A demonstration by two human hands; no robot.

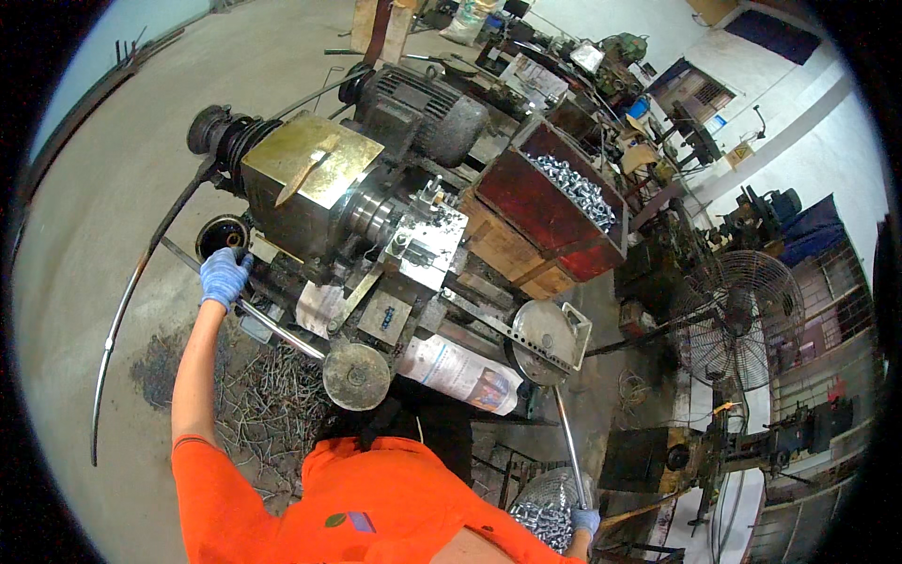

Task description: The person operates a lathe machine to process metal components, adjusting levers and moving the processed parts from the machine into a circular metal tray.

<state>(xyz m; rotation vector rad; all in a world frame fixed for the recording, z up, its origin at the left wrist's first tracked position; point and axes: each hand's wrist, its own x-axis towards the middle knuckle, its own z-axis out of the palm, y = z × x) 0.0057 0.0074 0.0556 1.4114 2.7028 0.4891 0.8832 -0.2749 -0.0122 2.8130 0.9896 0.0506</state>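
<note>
The gloved left hand [225,277] covers the near rim of a dark round container [223,231] and the upper end of a steel bar [282,329]; whether its fingers close on either, I cannot tell. The gloved right hand [584,521] grips the lower end of a long lever [569,442] right of the machine [301,202], its forearm mostly cut off below. The orange shirt [376,498] partly hides a bowl of metal parts [543,526] and the shavings [268,414]. A red bin [507,193] stands behind; a fan [738,320] is farther right.
</note>
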